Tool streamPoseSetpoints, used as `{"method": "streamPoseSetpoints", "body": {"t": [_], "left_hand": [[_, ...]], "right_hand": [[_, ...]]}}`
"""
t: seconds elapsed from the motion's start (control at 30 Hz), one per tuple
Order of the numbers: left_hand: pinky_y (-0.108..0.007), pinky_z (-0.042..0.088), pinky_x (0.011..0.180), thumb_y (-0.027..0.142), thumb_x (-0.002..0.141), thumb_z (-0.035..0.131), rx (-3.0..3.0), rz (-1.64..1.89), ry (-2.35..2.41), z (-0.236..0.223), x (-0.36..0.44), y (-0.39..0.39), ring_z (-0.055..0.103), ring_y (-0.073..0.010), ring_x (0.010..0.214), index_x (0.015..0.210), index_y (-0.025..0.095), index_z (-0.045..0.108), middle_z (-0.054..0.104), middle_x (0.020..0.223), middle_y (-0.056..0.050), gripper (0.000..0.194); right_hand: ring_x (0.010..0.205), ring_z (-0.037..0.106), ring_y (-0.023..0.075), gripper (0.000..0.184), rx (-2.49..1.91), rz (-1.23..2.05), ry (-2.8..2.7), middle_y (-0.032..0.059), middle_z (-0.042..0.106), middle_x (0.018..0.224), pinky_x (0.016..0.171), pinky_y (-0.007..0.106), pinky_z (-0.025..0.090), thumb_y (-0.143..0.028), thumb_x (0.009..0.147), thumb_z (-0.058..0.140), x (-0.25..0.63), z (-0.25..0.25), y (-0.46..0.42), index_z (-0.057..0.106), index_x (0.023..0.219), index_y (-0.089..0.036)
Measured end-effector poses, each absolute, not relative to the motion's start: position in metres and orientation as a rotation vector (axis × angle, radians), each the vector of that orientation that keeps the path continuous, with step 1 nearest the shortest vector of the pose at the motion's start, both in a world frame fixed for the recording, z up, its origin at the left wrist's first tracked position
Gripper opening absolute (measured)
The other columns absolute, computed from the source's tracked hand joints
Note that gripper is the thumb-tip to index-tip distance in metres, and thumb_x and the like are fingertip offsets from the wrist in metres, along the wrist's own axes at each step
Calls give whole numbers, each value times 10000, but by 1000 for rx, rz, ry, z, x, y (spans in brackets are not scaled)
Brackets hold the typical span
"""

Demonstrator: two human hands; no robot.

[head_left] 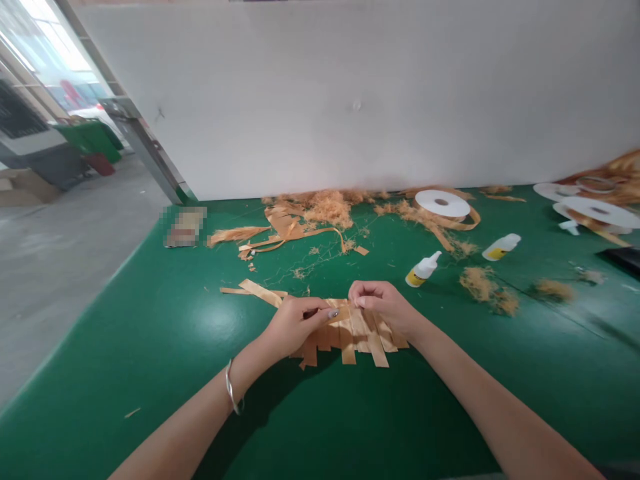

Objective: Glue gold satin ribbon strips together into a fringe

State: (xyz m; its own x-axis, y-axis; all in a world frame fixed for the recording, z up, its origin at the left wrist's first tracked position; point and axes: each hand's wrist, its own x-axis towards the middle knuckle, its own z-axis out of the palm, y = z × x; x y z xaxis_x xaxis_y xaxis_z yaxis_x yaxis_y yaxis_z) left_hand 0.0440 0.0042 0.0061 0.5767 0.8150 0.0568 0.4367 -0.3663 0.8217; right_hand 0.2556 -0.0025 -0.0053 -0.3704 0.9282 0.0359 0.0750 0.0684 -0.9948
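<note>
A woven piece of tan ribbon strips (357,330) lies on the green table in front of me, its loose strip ends hanging toward me. My left hand (295,323) is closed on its left part, thumb on top. At the upper edge of the piece, my right hand (377,300) is closed in a pinch on a strip. Out past the left hand, two long strip ends (263,292) stick out to the left. The undersides of the fingers are hidden. Two white bottles with yellow labels stand beyond the right hand, the nearer bottle (423,270) close to it.
Frayed tan fibre (327,208) and ribbon scraps lie along the white wall (350,100). A white ribbon spool (443,203) is at the back, with more spools (600,212) at right. The second bottle (501,247) and fibre tufts (477,283) lie right. The table's left edge borders the floor.
</note>
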Motion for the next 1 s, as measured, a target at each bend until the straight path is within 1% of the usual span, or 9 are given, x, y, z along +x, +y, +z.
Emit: {"method": "streamPoseSetpoints", "body": {"t": [0.07, 0.13, 0.23, 0.33, 0.43, 0.53, 0.7, 1.0], "left_hand": [[-210, 265, 492, 404, 871, 469, 2024, 595, 1000, 6, 44, 4, 320, -70, 496, 659, 147, 612, 399, 513, 50, 362], [-209, 261, 486, 396, 875, 465, 2041, 588, 1011, 6, 43, 5, 317, -68, 492, 678, 149, 623, 401, 513, 52, 353], [-206, 257, 481, 378, 879, 462, 2065, 569, 1034, 8, 43, 5, 336, -67, 496, 707, 152, 637, 435, 525, 48, 333], [-206, 253, 476, 368, 882, 458, 2139, 536, 1059, 10, 43, 5, 353, -69, 488, 692, 155, 634, 449, 510, 45, 336], [-208, 249, 480, 338, 886, 457, 2298, 509, 1062, 11, 43, 4, 365, -69, 473, 649, 156, 613, 460, 495, 39, 337], [-214, 249, 484, 311, 889, 457, 2453, 493, 1064, 8, 44, 3, 380, -72, 458, 640, 163, 606, 490, 494, 28, 326], [-222, 228, 469, 343, 906, 414, 2595, 437, 1090, 4, 45, 3, 391, -82, 442, 596, 172, 589, 494, 471, 16, 395], [-228, 236, 468, 349, 907, 410, 2596, 429, 1080, 3, 45, 4, 408, -89, 438, 616, 179, 599, 508, 479, 14, 386]], "right_hand": [[636, 394, 116, 145, -1070, 1342, -1615, -14, 454, 666, 629, 270, 312, -267, 756, 508, 257, -3, -3, 508, 640, -180], [635, 412, 120, 205, -1127, 1248, -1665, -11, 469, 652, 637, 279, 319, -281, 794, 478, 259, -1, -3, 511, 618, -181], [639, 443, 131, 287, -1220, 1018, -1724, 1, 494, 648, 638, 291, 340, -330, 838, 465, 261, 3, -4, 505, 592, -185], [687, 468, 154, 221, -1270, 769, -1825, 23, 549, 709, 641, 306, 368, -328, 828, 508, 262, 7, -6, 558, 656, -199], [801, 480, 186, 142, -1211, 621, -2005, 46, 598, 819, 718, 344, 399, -289, 832, 511, 259, 9, -9, 627, 784, -222], [852, 469, 199, 142, -1144, 573, -2143, 54, 600, 860, 773, 373, 406, -270, 838, 510, 254, 7, -11, 647, 840, -233], [847, 467, 197, 143, -1116, 563, -2196, 52, 601, 838, 766, 373, 410, -242, 827, 507, 252, 2, -10, 630, 756, -225], [829, 461, 184, 109, -1156, 618, -2169, 33, 599, 809, 761, 349, 398, -208, 785, 515, 255, 0, -8, 539, 679, -213]]}}
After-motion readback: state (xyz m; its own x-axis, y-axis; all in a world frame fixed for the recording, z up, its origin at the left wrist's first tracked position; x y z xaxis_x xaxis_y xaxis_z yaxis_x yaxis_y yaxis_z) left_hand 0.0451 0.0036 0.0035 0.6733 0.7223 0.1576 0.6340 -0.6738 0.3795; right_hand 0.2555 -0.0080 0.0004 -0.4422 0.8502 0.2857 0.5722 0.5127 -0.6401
